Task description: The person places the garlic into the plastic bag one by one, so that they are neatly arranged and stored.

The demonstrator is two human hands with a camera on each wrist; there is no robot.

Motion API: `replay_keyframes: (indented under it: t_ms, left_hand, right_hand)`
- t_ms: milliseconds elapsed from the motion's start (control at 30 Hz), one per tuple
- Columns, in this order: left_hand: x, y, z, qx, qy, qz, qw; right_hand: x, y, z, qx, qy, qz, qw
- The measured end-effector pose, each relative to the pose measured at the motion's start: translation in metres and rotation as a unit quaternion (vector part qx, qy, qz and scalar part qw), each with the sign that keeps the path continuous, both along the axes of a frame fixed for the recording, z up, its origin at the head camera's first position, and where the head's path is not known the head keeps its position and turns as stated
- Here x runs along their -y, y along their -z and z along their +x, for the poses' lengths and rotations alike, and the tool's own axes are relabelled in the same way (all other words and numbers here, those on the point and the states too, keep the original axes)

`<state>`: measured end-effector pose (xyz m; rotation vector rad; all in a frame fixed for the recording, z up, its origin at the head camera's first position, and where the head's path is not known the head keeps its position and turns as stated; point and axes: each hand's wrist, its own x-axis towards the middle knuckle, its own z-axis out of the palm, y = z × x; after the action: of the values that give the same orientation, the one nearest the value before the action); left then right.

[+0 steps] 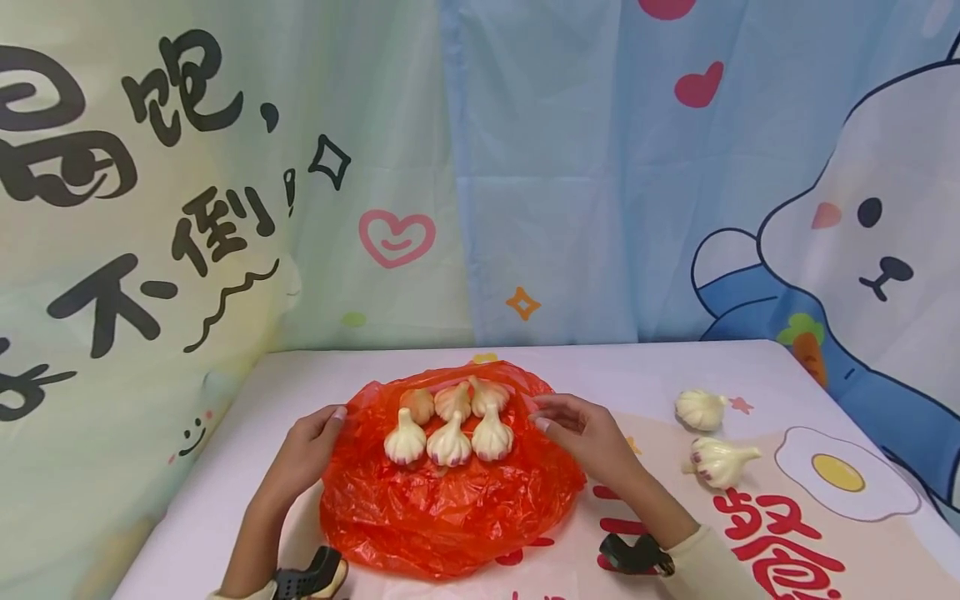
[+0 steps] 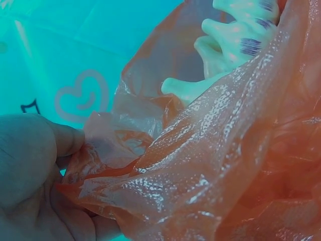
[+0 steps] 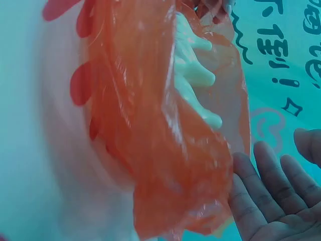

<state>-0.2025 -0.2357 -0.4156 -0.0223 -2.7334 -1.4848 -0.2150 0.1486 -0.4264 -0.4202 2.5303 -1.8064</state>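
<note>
A thin red plastic bag (image 1: pixel 450 521) lies on the table with its mouth spread. Several garlic bulbs (image 1: pixel 448 440) sit in it in two rows, the front row with stems up; the back row is partly covered by red film. My left hand (image 1: pixel 311 450) pinches the bag's left edge between thumb and fingers, also seen with the bag (image 2: pixel 225 165) in the left wrist view. At the opposite edge is my right hand (image 1: pixel 588 433). Its fingers (image 3: pixel 271 186) are extended in the right wrist view, fingertips against the film, thumb apart from it.
Two loose garlic bulbs, one behind (image 1: pixel 701 410) and one nearer (image 1: pixel 722 462), lie on the table at right, beside a printed fried egg (image 1: pixel 847 473). A printed curtain (image 1: pixel 540 167) hangs behind the table's far edge. Both wrists wear black camera mounts.
</note>
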Motion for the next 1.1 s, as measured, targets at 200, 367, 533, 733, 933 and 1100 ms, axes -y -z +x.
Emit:
replay_keyframes:
  t_ms: [200, 367, 533, 733, 933, 1100]
  left_hand:
    - [-0.002, 0.001, -0.002, 0.004, 0.007, 0.008, 0.9999]
    - [-0.002, 0.0, 0.0, 0.002, 0.003, 0.005, 1.0]
    - [-0.002, -0.002, 0.002, 0.004, 0.004, 0.012, 0.9999]
    - [-0.003, -0.002, 0.002, 0.004, 0.005, 0.016, 0.9999]
    - [-0.004, -0.002, 0.004, 0.01, -0.004, 0.015, 0.9998]
    - [-0.004, -0.002, 0.005, 0.01, -0.005, 0.022, 0.9997]
  right_hand:
    - [-0.02, -0.001, 0.013, -0.009, -0.006, 0.022, 0.9997]
    - [-0.042, 0.001, 0.024, -0.017, 0.0, 0.034, 0.9993]
    - [-0.069, -0.002, 0.036, -0.01, 0.049, 0.054, 0.9973]
    - [-0.107, -0.005, 0.043, -0.041, 0.106, 0.109, 0.9876]
    - [-0.143, -0.005, 0.049, -0.093, 0.169, 0.141, 0.9709]
    - [-0.174, -0.003, 0.052, -0.098, 0.235, 0.158, 0.954]
